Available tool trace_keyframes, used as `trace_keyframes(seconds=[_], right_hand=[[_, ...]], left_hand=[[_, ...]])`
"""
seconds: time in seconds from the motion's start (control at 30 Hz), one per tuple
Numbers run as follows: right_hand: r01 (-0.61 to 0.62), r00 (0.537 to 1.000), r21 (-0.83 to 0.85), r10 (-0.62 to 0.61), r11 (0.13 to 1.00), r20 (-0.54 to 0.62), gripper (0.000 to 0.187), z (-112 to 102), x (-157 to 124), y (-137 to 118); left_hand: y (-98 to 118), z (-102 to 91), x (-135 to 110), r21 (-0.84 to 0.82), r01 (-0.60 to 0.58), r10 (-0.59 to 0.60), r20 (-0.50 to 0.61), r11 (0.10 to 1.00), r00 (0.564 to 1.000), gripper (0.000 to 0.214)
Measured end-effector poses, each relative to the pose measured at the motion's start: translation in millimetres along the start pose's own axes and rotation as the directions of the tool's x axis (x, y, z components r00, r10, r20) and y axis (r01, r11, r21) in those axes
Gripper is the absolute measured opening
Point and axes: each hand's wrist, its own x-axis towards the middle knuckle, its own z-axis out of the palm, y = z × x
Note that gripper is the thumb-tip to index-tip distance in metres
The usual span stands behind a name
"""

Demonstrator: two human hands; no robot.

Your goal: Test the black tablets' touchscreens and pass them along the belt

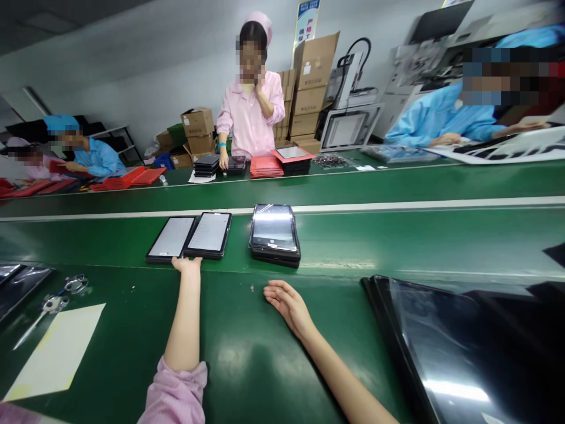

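My left hand (pixel 187 263) is at the near edges of two tablets with lit, pale screens. One tablet (pixel 173 238) lies to the left, and the other tablet (pixel 209 232) slightly overlaps its right side. Most of the fingers on that hand are hidden at the tablets' edges, so the grip does not show. My right hand (pixel 286 301) rests low over the green bench, loosely open and holding nothing. Just beyond it sits a stack of tablets (pixel 274 229), the top one with a glossy, reflective screen.
Large dark panels in film (pixel 477 347) lie at the right. To the left are a sheet of paper (pixel 59 347) and small clear-and-metal pieces (pixel 55 303). A white strip (pixel 375 207) crosses the green bench (pixel 238 365). Across it, a person in pink stands by red folders (pixel 266 166).
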Motion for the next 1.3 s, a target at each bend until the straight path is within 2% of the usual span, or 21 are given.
trace_keyframes(seconds=[0.3, 0.57, 0.97, 1.07, 1.17, 1.3], right_hand=[[0.011, 1.000, -0.012, -0.011, 1.000, 0.019, 0.042, -5, 4, 4], [0.011, 0.999, 0.022, -0.011, 1.000, 0.030, 0.038, -4, 4, 5], [0.009, 0.999, 0.050, -0.011, 0.999, 0.039, 0.037, -6, 5, 7], [0.017, 0.999, 0.047, -0.019, 0.999, 0.051, 0.035, -6, 6, 7], [0.020, 0.999, 0.059, -0.022, 0.998, 0.042, 0.035, -4, 7, 7], [0.071, 0.988, 0.046, -0.064, 0.996, -0.139, 0.027, -8, 10, 0]], left_hand=[[-5, -1.7, -4, -0.120, 0.102, -0.100, 0.024, 0.988, 0.995, 0.075], [-10, 3.3, -13, -0.206, 0.157, -0.146, 0.068, 0.966, 0.987, 0.068], [2, -2.9, -10, -0.170, 0.265, -0.219, 0.247, 0.949, 0.944, 0.049], [-6, -1.2, -23, -0.156, 0.270, -0.213, 0.305, 0.950, 0.928, 0.045], [-28, -3.2, -51, -0.139, 0.285, -0.210, 0.398, 0.948, 0.893, 0.044], [-62, -17.9, -103, -0.143, 0.342, -0.218, 0.536, 0.929, 0.816, 0.041]])
